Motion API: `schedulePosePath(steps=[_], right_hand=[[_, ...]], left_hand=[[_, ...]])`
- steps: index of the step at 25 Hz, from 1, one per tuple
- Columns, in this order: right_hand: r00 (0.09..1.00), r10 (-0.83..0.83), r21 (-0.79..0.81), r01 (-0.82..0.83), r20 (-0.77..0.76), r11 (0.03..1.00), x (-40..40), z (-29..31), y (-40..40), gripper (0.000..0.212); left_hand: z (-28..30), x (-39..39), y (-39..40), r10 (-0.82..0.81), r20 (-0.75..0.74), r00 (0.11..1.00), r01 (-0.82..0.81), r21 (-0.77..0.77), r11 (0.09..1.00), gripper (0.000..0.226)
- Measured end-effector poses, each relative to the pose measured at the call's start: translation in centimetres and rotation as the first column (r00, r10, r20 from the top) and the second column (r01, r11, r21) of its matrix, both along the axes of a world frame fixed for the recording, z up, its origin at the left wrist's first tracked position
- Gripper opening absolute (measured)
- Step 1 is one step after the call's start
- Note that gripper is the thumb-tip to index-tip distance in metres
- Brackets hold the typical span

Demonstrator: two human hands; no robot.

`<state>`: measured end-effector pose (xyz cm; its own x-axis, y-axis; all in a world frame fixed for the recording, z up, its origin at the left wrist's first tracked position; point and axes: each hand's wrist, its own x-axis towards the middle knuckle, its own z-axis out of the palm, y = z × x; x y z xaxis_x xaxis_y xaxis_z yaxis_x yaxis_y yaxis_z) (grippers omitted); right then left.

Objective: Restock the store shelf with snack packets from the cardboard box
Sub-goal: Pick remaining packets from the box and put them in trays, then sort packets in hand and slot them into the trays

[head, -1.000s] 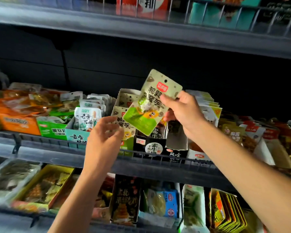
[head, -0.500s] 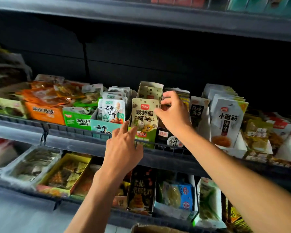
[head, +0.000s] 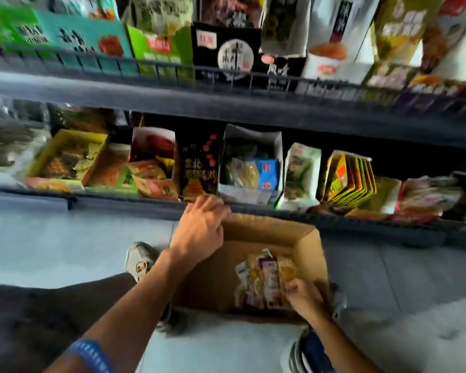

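Snack packets (head: 264,284) in the cardboard box (head: 307,238), right hand (head: 303,294) touching.

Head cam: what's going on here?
A person is restocking snack shelves from a cardboard box on the floor. The right hand is down in the box on the snack packets, fingers among them; the blur hides whether it grips one. The left hand rests on the box's far-left rim, just below the lower shelf. Neither hand carries a packet to the shelf.

Open box, crowded shelf

Left of the right hand's fingers (head: 293,288), bare cardboard box (head: 267,230) floor lay open; snack packets (head: 264,284) touched them, and the shelf rail (head: 334,224) loomed beyond.
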<state>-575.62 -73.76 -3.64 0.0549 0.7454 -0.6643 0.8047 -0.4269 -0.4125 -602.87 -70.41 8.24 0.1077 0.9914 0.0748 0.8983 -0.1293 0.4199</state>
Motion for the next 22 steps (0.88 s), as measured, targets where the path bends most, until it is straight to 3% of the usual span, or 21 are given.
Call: schedulePosePath(steps=[1, 3, 5, 7, 10, 14, 16, 18, 20, 22], right_hand=[[0.996, 0.049, -0.072, -0.044, 0.073, 0.996, 1.0, -0.8, -0.3, 0.011], [0.994, 0.084, -0.145, -0.073, 0.074, 0.987, 1.6, -2.2, 0.7, 0.019], [0.998, -0.054, -0.127, 0.052, -0.019, 0.991, 1.4, -3.3, 2.4, 0.035], [0.974, -0.224, -0.114, 0.218, -0.041, 0.969, 1.0, -5.1, 3.9, 0.044], [0.982, -0.174, -0.148, 0.163, -0.072, 0.976, 0.9, -8.4, 3.9, 0.047], [0.988, -0.104, -0.15, 0.086, -0.116, 0.985, 1.7, -10.0, 2.7, 0.041], [0.958, -0.219, -0.213, 0.178, -0.187, 0.961, 2.1, -10.0, 2.8, 0.044], [0.939, -0.251, -0.245, 0.194, -0.233, 0.95, 2.3, -10.5, 3.0, 0.049], [0.921, -0.304, -0.298, 0.227, -0.245, 0.927, 2.6, -10.7, 2.8, 0.059], [0.885, -0.376, -0.359, 0.269, -0.273, 0.894, 3.2, -10.5, 2.7, 0.067]], left_hand=[[-2.0, 0.6, -1.1, -0.097, -0.032, 0.995, 0.089, -0.193, 0.977, 0.038], [-6.7, 1.6, -2.5, -0.209, 0.019, 0.978, 0.183, -0.566, 0.804, 0.039], [-11.4, 2.7, -3.2, -0.161, 0.043, 0.986, 0.137, -0.764, 0.631, 0.036], [-15.3, 4.1, -3.2, -0.079, 0.028, 0.996, 0.07, -0.807, 0.586, 0.034], [-19.4, 8.0, -2.3, 0.144, 0.217, 0.965, 0.098, -0.816, 0.57, 0.033], [-23.5, 13.5, -0.7, 0.615, 0.4, 0.68, 0.001, -0.839, 0.545, 0.046], [-25.2, 14.6, -0.2, 0.774, 0.411, 0.482, -0.082, -0.858, 0.507, 0.046], [-26.4, 14.9, 0.2, 0.84, 0.422, 0.341, -0.091, -0.875, 0.476, 0.049], [-26.6, 15.2, 0.6, 0.824, 0.471, 0.316, -0.042, -0.86, 0.508, 0.066], [-25.9, 15.6, 0.5, 0.822, 0.456, 0.341, 0.031, -0.88, 0.475, 0.064]])
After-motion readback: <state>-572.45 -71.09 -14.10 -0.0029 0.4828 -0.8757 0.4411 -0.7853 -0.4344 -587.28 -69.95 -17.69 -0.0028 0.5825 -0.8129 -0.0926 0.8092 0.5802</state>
